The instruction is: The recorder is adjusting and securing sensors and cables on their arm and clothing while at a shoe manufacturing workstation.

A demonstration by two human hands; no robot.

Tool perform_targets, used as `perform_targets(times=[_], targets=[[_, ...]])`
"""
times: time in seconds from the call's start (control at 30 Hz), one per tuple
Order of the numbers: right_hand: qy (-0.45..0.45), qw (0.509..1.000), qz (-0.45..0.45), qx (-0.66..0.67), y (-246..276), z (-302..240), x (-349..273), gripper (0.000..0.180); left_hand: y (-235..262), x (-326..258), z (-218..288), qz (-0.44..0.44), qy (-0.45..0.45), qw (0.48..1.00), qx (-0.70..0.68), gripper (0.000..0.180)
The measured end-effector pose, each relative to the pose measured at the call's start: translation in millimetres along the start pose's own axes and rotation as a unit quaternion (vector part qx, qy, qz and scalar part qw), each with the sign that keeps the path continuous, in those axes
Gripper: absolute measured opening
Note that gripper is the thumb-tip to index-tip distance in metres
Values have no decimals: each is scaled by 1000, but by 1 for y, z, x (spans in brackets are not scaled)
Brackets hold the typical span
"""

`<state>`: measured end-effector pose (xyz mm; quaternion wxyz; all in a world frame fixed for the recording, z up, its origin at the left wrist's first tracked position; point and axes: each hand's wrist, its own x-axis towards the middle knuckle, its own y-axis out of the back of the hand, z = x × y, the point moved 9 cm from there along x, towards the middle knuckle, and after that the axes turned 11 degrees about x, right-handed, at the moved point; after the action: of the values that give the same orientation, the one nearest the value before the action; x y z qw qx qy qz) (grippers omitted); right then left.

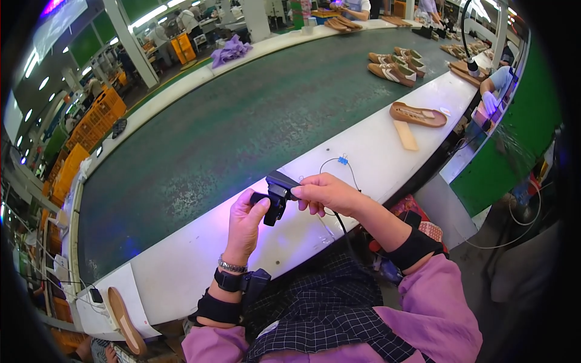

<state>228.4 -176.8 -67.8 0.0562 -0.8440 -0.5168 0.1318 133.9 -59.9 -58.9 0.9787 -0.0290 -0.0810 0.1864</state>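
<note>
device: I'm holding a small black handheld unit (277,199) up in front of me, over the near white ledge (375,151) of the conveyor, clear of the surface.
left hand (245,224): I'm gripping the unit's lower end, thumb and fingers wrapped closed around it from my side.
right hand (327,193): I'm pinching the unit's upper right side with fingertips closed narrow; the rest of the hand is curling over it.
axis: the unit's long axis is running roughly top to bottom, tilted slightly, upper end toward the belt, lower end toward my left palm.
nearer hand: both are touching it; the left is carrying the body, the right is coming in from the right at the top.
cable: a thin black lead (339,227) is hanging down from under my right hand toward my lap; I can't tell exactly where it joins the unit.
surroundings: the green belt (242,121) is lying just beyond the ledge; a tan shoe sole (417,115) and a flat insole strip (405,134) are sitting well apart to my right; a thin white wire with a blue clip (342,160) is lying on the ledge just behind my right hand.
</note>
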Motion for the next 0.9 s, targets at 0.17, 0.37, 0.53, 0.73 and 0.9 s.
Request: perform_targets(times=[0.17,0.37,0.53,0.73,0.9], targets=[[-12,1000,18,10,-6,-1,-6,32,-13,-4,22,-8,-37,999,1,17],[8,999,36,-15,-4,-4,-5,32,-13,-5,4,-62,-9,996,65,18],[11,999,33,11,-1,-3,-6,31,-6,-7,1,-45,-15,999,7,13],[39,999,3,27,-4,-1,-7,32,-7,-6,5,-38,-33,999,-10,10],[-22,971,-108,214,-18,-4,-18,32,-6,-5,17,-63,-80,993,-60,10]])
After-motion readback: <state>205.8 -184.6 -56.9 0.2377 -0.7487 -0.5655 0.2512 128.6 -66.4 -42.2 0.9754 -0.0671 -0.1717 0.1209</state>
